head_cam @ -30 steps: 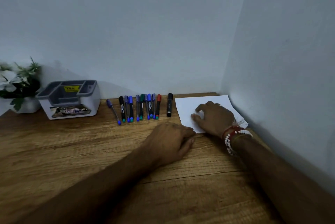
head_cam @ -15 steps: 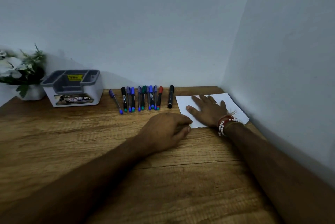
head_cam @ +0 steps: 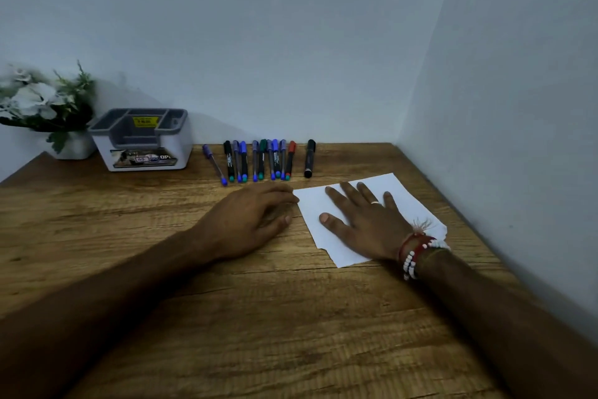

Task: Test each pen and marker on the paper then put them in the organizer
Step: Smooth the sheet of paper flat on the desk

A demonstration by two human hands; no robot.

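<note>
Seeing row of pens and markers (head_cam: 262, 161) untouched at back of counter (head_cam: 291, 317), between organizer (head_cam: 142, 140) and paper (head_cam: 310, 204). Pinning paper with right grip (head_cam: 362, 220), fingers spread flat. Resting left grip (head_cam: 252, 217) beside it, loose, holding nothing. Risks: knocking neighbours rolling when pulling 1 pen; paper sliding once unpinned. Seeing no pens in organizer compartments.

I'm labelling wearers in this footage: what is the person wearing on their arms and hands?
No sleeves are in view. The right hand has a pale ring on one finger; its wrist carries red thread bands with a frayed tuft and a string of white beads. The left hand and its wrist wear nothing visible.
</note>
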